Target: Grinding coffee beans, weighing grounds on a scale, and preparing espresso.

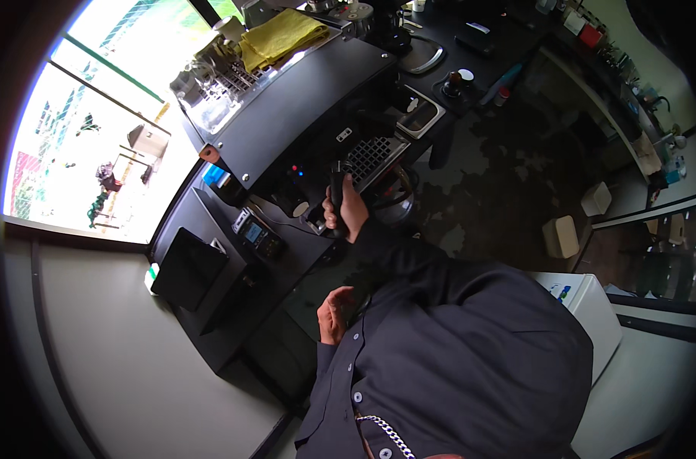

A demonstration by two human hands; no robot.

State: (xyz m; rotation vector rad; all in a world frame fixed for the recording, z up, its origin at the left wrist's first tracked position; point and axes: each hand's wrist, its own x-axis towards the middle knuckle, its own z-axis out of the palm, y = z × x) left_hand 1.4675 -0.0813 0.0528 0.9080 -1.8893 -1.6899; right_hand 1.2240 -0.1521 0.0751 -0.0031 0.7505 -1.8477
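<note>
1. Two hands show, and only one does any work. At the far left a black box-shaped device (185, 269) sits on the dark counter (233, 336) under the bright window (95, 130), with a small black scale-like unit with a lit screen (257, 236) just beside it, near the machine, probably so it is within easy reach.
2. Lower down, the left hand (334, 315) rests close to the person's dark buttoned shirt (455, 359), fingers loosely curled, palm partly turned up, holding nothing. It hangs well apart from the machine, seemingly idle.
3. Just above, the right hand (346, 210) is closed around the black portafilter handle (337, 183), thumb side up, arm stretched forward from the body. The handle points out from under the large black espresso machine (302, 115), next to its perforated metal drip grille (372, 157); the firm fist suits twisting or steadying it.
4. On the machine's top, metal cups (210, 73) and a folded yellow cloth (280, 37) lie together, likely kept there for warmth and quick wiping.
5. To the right, a rectangular metal tray (420, 115) sits on the black side counter (485, 46).
6. Hidden or unclear: the portafilter's basket end is lost under the machine's shadow, so whether it is locked in cannot be told. Fisheye bending and dimness blur the far shelves at right.
</note>
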